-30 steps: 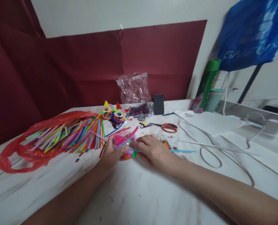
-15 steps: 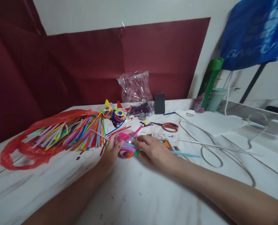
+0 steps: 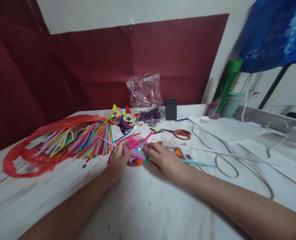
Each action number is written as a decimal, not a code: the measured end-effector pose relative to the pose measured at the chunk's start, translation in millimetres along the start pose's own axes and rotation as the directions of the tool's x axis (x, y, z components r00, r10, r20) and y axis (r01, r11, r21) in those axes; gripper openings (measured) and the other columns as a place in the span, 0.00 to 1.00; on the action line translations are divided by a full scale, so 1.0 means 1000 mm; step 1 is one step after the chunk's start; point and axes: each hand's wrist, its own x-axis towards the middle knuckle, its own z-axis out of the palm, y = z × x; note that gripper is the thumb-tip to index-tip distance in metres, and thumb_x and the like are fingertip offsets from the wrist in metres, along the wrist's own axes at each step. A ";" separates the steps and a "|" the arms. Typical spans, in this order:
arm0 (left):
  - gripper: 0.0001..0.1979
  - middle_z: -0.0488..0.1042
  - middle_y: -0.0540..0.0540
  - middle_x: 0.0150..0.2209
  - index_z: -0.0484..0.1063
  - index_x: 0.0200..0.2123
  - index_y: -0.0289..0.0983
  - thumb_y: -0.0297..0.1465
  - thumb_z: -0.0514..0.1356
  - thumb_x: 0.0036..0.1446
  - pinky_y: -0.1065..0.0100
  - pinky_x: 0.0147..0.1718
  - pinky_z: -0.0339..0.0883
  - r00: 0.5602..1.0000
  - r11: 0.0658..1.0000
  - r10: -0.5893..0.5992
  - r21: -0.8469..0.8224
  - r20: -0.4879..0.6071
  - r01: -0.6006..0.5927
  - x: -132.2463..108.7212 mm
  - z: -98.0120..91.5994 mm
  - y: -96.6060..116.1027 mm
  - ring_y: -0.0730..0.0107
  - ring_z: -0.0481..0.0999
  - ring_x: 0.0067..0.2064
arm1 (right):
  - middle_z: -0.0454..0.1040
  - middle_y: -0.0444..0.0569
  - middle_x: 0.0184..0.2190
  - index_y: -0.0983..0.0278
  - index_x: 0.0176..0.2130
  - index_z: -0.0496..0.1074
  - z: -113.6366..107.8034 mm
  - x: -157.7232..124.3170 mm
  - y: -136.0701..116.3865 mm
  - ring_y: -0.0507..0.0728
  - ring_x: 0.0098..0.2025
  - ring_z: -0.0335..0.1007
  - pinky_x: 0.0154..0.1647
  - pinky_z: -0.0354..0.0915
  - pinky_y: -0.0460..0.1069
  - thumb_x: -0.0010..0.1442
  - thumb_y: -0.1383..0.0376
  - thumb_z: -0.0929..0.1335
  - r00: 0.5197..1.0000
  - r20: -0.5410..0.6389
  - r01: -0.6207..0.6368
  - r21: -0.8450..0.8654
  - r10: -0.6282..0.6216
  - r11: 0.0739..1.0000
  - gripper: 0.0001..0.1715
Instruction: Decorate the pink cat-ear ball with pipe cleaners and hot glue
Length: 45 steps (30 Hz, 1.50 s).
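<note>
A pink pipe-cleaner animal head with a pointed ear, a round eye and an orange nose-like ball sits low over the table between my hands. My left hand is closed round its left side, thumb on the front. My right hand has its fingers pinched at the head's right side, on a light blue pipe cleaner. That strip crosses the head's front, passes under the hand and sticks out to the right. My right fingertips are partly hidden.
A red plastic bag with many coloured pipe cleaners lies left. Two finished-looking heads, a clear bag, a phone and orange-handled scissors are behind. Grey cable loops at right, near a green can and cup.
The view has shifted slightly, so the background sits a little higher and further right. Both hands keep nearly the same hold on the head and the blue pipe cleaner.
</note>
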 end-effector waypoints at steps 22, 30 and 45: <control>0.29 0.79 0.42 0.47 0.70 0.50 0.39 0.40 0.71 0.44 0.59 0.52 0.69 0.991 0.964 -0.119 -0.232 0.061 0.130 0.008 -0.005 0.002 0.57 0.78 0.50 | 0.79 0.52 0.31 0.66 0.35 0.75 -0.029 0.004 -0.035 0.57 0.33 0.74 0.34 0.66 0.48 0.60 0.67 0.66 0.947 0.316 -0.076 0.050 0.057 0.996 0.07; 0.24 0.80 0.43 0.45 0.72 0.46 0.39 0.41 0.70 0.46 0.61 0.52 0.70 0.985 0.941 -0.163 -0.291 0.049 0.171 0.013 -0.008 0.001 0.58 0.79 0.50 | 0.71 0.64 0.56 0.71 0.63 0.62 0.001 0.002 -0.011 0.66 0.56 0.70 0.52 0.68 0.58 0.57 0.67 0.67 0.944 0.201 -0.270 0.022 0.261 0.963 0.35; 0.23 0.81 0.42 0.44 0.71 0.47 0.40 0.33 0.69 0.47 0.58 0.51 0.71 0.981 0.947 -0.189 -0.256 0.043 0.193 0.008 -0.008 0.001 0.56 0.80 0.48 | 0.72 0.63 0.56 0.69 0.62 0.62 0.002 0.002 -0.011 0.66 0.57 0.70 0.56 0.68 0.59 0.58 0.68 0.66 0.953 0.167 -0.277 0.135 0.254 0.951 0.33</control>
